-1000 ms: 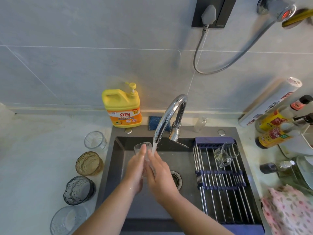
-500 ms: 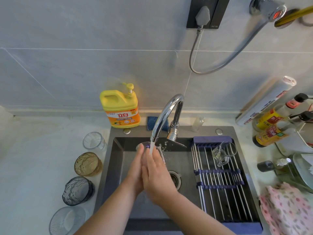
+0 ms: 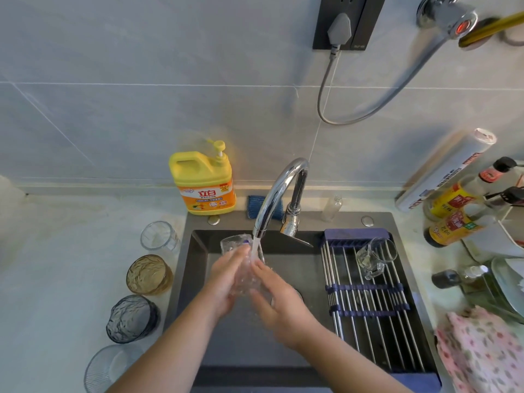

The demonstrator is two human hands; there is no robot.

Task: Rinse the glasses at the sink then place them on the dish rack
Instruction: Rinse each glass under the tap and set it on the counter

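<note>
a clear glass (image 3: 236, 243) is under the faucet (image 3: 279, 188), in its running stream, the left hand (image 3: 224, 282) curled round it and the right hand (image 3: 280, 304) pressed to its other side, grip too blurred to tell. right of the faucet a handled glass (image 3: 374, 258) lies on the dish rack (image 3: 368, 293); left of it stand four more glasses (image 3: 149, 275).

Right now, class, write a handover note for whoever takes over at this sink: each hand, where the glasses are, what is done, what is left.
Left hand grips the clear glass under the running faucet; right hand touches it, blurred, grip unclear.
Done: glass mug is on the dish rack.
Left: finish this rinse, rack it, then rinse four on the counter: plain tumbler, amber glass, dark grey glass, ribbed glass.
</note>
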